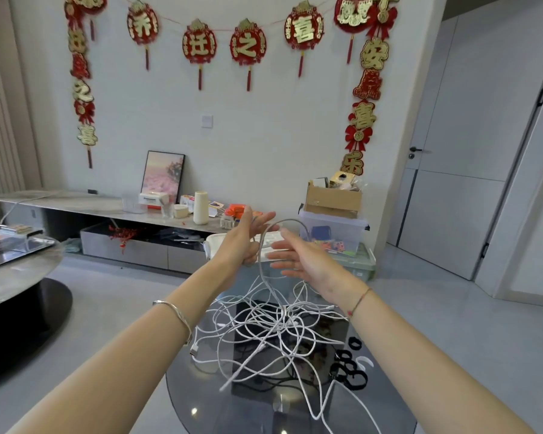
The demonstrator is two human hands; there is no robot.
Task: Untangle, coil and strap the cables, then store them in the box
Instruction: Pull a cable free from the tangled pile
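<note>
glass tabletop [201, 402] under one white cable tangle [276, 324]; left fingers [250, 260] around one loop [292, 220], right fingers [279, 245] slack

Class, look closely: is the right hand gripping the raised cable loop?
No, the right hand has straight, spread fingers beside the cable loop, which the left hand holds.

A: Bright, even light fills the room; shadows barely register.
B: Small glints on the dark glass surface [195, 411], though.
A: Yes, and the left hand [248, 239], right hand [300, 256] and the raised cable [290, 220] smear with motion blur.
B: Wide-angle bend as well: the door [452, 136] leans hard at the right edge, and the wall decorations [245, 45] go soft up top.
</note>
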